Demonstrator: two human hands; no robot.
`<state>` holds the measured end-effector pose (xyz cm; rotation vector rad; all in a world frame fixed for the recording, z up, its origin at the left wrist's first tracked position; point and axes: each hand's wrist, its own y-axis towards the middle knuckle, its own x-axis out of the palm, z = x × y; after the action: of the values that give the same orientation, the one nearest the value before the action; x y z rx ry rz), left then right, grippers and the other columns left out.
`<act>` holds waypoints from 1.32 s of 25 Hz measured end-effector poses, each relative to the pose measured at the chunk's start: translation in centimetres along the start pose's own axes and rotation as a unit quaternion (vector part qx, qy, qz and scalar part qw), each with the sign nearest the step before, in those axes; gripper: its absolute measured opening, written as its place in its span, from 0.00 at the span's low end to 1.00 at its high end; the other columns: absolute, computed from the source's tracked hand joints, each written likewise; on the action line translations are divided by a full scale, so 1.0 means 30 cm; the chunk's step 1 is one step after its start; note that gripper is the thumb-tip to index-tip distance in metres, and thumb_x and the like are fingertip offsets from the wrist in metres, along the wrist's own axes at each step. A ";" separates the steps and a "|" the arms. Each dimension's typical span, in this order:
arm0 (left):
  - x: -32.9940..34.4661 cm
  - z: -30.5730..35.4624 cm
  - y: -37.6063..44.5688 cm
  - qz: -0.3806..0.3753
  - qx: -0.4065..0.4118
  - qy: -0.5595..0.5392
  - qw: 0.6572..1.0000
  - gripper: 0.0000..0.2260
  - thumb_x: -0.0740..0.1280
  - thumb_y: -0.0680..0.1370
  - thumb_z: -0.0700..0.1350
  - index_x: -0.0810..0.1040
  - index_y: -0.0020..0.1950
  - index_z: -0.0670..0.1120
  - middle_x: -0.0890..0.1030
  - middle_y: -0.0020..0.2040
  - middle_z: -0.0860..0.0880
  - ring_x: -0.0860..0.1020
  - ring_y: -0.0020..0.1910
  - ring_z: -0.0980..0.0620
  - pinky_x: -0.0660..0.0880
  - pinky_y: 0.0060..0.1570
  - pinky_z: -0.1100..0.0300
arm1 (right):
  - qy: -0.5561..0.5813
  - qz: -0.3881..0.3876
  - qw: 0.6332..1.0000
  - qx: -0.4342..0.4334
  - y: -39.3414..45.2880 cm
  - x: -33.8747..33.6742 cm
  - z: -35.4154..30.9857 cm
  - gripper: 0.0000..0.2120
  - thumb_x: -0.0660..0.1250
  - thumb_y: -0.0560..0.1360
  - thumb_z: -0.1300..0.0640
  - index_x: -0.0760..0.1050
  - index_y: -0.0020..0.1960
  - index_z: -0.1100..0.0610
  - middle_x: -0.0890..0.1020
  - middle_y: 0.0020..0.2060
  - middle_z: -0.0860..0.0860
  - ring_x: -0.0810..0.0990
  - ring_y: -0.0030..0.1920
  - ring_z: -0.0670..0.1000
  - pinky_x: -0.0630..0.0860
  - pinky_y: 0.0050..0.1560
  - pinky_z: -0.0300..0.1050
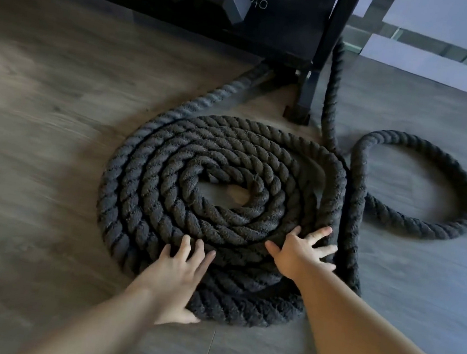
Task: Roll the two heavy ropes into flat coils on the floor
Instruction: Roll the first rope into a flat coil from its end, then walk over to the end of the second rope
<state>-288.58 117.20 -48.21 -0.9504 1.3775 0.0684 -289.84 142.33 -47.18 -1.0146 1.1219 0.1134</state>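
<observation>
The left hand lies spread on the near edge of the rope coil, fingers straight, thumb tucked under the outer turn. The right hand presses flat on the coil's near right side, fingers splayed, gripping nothing. The coil rests flat on the wood floor, its inner end half buried at the centre. Right of the coil a loose rope loop lies unrolled. Beyond the coil, both ropes run to a black rack, where shadow hides their attachment; the rack's top is cut off.
</observation>
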 end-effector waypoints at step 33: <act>-2.332 -0.036 -0.399 0.125 -0.029 0.040 0.991 0.24 0.70 0.75 0.57 0.69 0.65 0.47 0.74 0.58 0.46 0.77 0.57 0.43 0.68 0.42 0.54 | 0.103 0.196 0.967 -0.123 -1.057 -1.883 0.295 0.21 0.67 0.75 0.37 0.73 0.54 0.55 0.81 0.54 0.54 0.80 0.54 0.58 0.70 0.42 0.45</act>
<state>-300.39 142.06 17.22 -0.8320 1.5713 0.2628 -293.46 152.80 17.26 -1.0269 1.5190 0.4833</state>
